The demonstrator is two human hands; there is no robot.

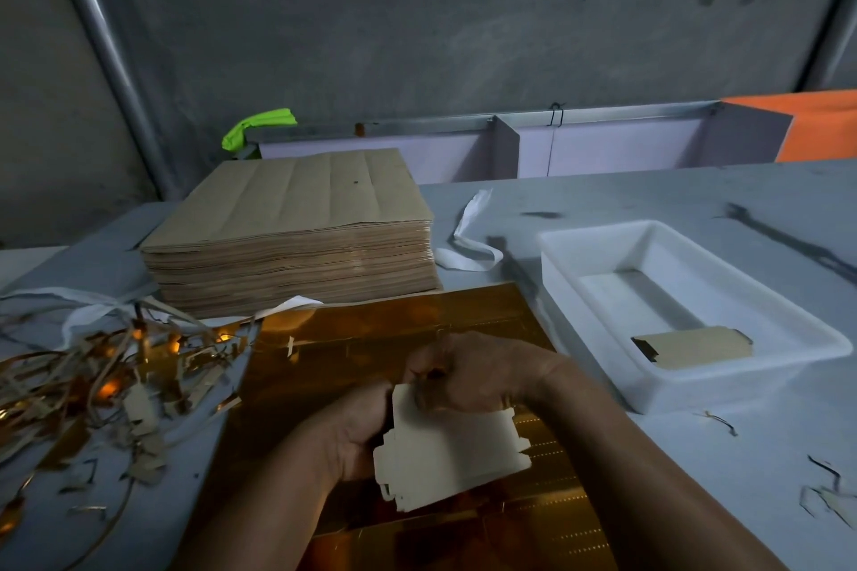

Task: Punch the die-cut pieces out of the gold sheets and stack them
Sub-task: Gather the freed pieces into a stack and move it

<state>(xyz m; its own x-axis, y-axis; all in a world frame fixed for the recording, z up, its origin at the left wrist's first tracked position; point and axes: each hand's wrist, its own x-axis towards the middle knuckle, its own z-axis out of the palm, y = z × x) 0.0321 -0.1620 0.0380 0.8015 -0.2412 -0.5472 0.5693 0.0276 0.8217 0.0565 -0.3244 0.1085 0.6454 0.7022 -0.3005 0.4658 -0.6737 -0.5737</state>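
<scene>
1. The left hand (357, 434) is gripping the left edge of a pale cut-out piece (452, 454), with its fingers curled round it.
2. The right hand (473, 373) is pinching the top edge of the same piece with curled fingers. I cannot tell if it is picking off a tiny scrap there.
3. The piece is sitting in the lower middle of the frame, held just above the gold sheet (371, 329). Its pale back is facing up, and it looks free of the sheet.
4. The gold sheet is lying flat on the grey table (649, 199) under both hands.
5. At the right of the frame, a white tray (695, 389) is holding one lone tray piece (691, 345), lying flat. I think the stack is starting there.
6. At the left, a messy scrap pile (116, 376) of gold and brown strips is lying on the table.
7. In the upper left middle, a tall stack of sheets (297, 223) is waiting, brown side up.
8. I think the person is tidying a punched piece. Next it needs carrying right to the tray and laying flat on the one there, edges matching. The little tabs look bendy, so a gentle hold is needed.
9. Going by that tall stack, most of the job is yet to do.
</scene>
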